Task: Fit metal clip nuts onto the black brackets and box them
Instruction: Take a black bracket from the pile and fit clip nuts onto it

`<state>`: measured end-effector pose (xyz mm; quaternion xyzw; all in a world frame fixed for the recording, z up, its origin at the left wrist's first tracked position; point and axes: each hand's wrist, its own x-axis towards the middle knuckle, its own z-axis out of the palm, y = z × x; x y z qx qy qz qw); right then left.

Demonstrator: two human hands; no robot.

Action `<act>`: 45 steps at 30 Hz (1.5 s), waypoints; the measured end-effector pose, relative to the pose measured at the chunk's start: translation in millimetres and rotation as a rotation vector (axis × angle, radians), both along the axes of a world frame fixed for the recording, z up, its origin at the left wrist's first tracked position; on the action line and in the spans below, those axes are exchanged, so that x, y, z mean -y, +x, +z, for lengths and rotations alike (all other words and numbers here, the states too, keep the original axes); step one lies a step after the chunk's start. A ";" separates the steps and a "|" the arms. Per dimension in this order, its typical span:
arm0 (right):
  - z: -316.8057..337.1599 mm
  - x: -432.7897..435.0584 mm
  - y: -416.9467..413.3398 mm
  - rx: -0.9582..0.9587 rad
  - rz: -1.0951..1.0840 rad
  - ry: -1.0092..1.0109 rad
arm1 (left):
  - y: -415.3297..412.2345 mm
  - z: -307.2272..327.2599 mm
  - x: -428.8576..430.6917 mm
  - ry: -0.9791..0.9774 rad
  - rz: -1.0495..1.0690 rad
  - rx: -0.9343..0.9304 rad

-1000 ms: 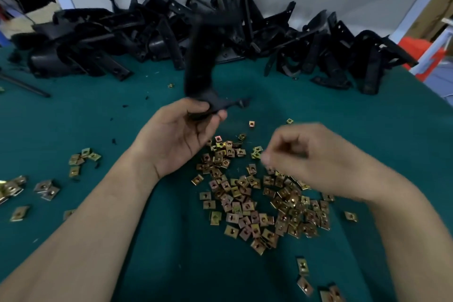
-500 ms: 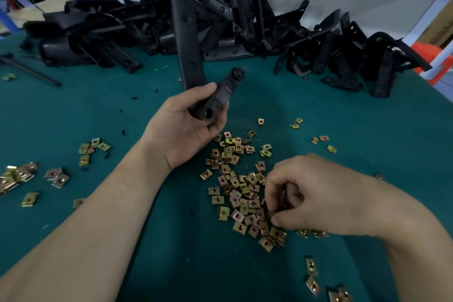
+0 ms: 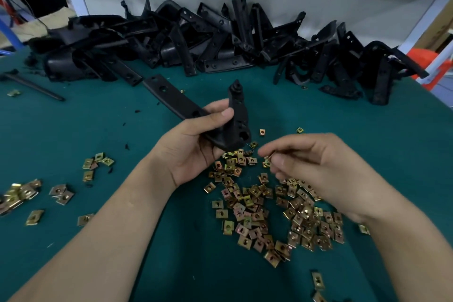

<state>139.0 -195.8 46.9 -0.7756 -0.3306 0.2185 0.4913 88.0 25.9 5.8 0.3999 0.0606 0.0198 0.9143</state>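
**A:** What have your hands got?

**B:** My left hand (image 3: 193,152) is curled round a bracket (image 3: 176,102) at its bend, with the thumb across the top. The long arm points away to the left and the short arm stands up. My right hand (image 3: 318,167) pinches one nut (image 3: 267,161) between thumb and fingertips. It is just beside the bracket's lower corner, not touching it.

**A:** How will they handle?

**B:** The bracket looks stiff. I can't tell whether it is moulded plastic or coated metal. I judge it light enough for one hand and not slippery. Gripping at the bend leaves the holed ends free. The nut is small, thin-edged and probably springy. I'd hold it by its flat faces, open mouth leading, and push it over an edge near a hole. It may bite and need a firm thumb, and it could easily be fumbled.

**A:** And around you?

**B:** The pile (image 3: 257,206) of nuts lies on the surface (image 3: 343,110) right under my hands. A smaller scatter (image 3: 24,191) sits far left. The heap (image 3: 220,39) of brackets runs along the back edge. Nothing to pack them in shows.
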 end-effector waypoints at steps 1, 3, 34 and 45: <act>-1.5 -2.0 0.0 -0.054 -0.037 0.067 | -0.1 -0.1 1.0 0.012 -0.022 0.009; -3.7 -5.7 -0.1 -0.163 -0.090 0.185 | 0.0 -1.2 2.5 0.010 -0.062 0.025; -9.1 -22.6 -6.1 -0.562 -0.288 0.549 | -6.8 1.4 7.2 0.163 -0.227 0.049; -9.0 -20.2 -3.7 -0.639 -0.242 0.508 | -6.7 -1.1 8.1 0.184 -0.274 0.142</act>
